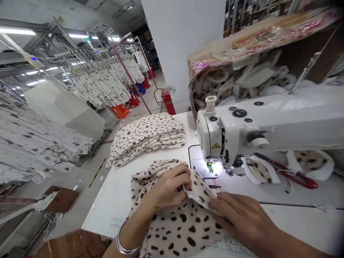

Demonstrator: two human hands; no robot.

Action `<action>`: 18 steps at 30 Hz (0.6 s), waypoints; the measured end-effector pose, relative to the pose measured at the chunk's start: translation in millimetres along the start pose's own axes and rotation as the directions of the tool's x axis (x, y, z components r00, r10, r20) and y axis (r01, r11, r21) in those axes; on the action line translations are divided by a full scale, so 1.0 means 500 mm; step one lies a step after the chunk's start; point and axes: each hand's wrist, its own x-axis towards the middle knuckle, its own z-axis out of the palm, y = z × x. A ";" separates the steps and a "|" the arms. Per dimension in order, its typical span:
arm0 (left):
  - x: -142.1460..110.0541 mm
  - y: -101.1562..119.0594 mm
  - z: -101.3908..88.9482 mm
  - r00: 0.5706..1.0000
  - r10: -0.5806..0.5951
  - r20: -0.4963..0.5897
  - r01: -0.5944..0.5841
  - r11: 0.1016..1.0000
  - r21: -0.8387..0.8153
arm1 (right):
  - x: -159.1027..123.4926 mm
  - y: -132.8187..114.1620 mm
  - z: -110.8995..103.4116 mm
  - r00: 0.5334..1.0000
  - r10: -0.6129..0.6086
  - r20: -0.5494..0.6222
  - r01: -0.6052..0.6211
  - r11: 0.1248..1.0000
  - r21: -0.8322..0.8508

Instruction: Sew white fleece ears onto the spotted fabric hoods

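A cream fabric piece with dark spots (pixel 182 222) lies bunched on the table in front of the sewing machine (pixel 268 118). My left hand (pixel 172 186), with a silver bangle on its wrist, pinches the upper edge of this fabric. To its right, my right hand (pixel 242 218) holds the same edge, thumb and fingers closed on it. A strip of white edging shows between the two hands. Just beyond the fabric is the lit needle area (pixel 211 167), with a green part by the presser foot; the fabric edge is apart from it.
Behind my left hand sits a folded stack of spotted fabric (pixel 150 132). Red-handled scissors (pixel 298 177) and small round spotted pieces (pixel 259 170) lie under the machine arm. A cardboard box (pixel 192 84) of white and spotted parts stands behind. Hanging garments (pixel 99 82) fill the left.
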 end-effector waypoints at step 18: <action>-0.001 -0.020 -0.040 0.957 -0.278 -0.084 0.280 0.960 0.016 | -0.011 0.013 0.015 0.934 0.330 0.137 -0.346 0.930 0.122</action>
